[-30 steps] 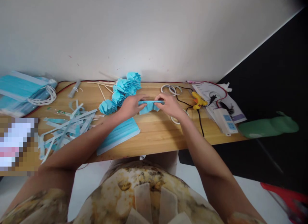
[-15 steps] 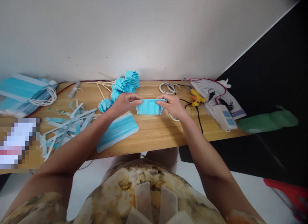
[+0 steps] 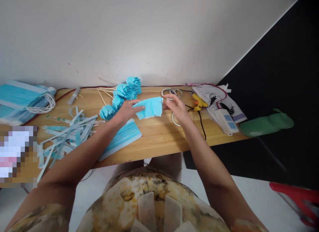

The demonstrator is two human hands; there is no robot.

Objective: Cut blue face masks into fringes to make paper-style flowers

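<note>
A light blue mask sheet (image 3: 150, 107) is held just above the wooden table (image 3: 161, 135), between both hands. My left hand (image 3: 127, 110) grips its left edge with the thumb on top. My right hand (image 3: 175, 107) pinches its right edge with fingertips. Behind the left hand lie several blue folded flowers on thin sticks (image 3: 124, 92). A flat stack of blue masks (image 3: 122, 137) lies under my left wrist.
Cut blue strips (image 3: 64, 132) litter the left side, with a pack of masks and white loops (image 3: 25, 99) at far left. White elastic rings (image 3: 169, 91), a yellow glue gun (image 3: 198, 102), a power strip (image 3: 225, 120) and papers sit right. A green object (image 3: 266, 124) lies past the table's corner.
The folded blue piece has been spread out into a wider sheet and tilted, now lifted slightly toward the wall. Both hands stayed on its ends.
</note>
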